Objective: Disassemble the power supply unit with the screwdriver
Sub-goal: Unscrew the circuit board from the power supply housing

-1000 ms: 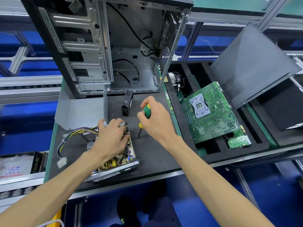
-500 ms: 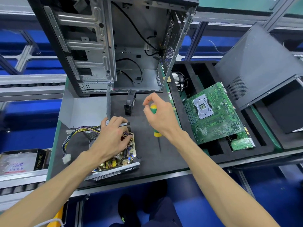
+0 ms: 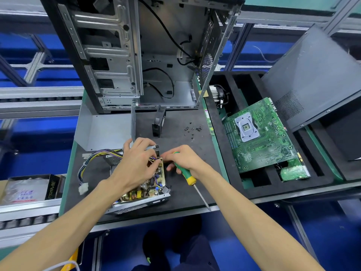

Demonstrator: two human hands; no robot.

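Observation:
The opened power supply unit (image 3: 142, 194) lies on the black mat, its circuit board with coils and wires exposed in a metal shell. A bundle of coloured cables (image 3: 95, 159) trails out to its left. My left hand (image 3: 136, 163) lies on top of the board, fingers curled over its far edge and wires. My right hand (image 3: 185, 159) holds the green and yellow screwdriver (image 3: 185, 175) in the palm, its shaft pointing back toward me. The fingertips of that hand reach to the unit's far right corner.
An empty computer case (image 3: 136, 55) stands at the back. A grey metal cover (image 3: 103, 130) lies left of it. Several loose screws (image 3: 192, 131) and a small black fan (image 3: 158, 122) sit on the mat. A foam tray (image 3: 254, 184) at right holds a green motherboard (image 3: 259, 137).
My right hand came down from above the mat to the unit's far right corner, and the screwdriver swung so its tip points toward me. My left hand stayed on the board.

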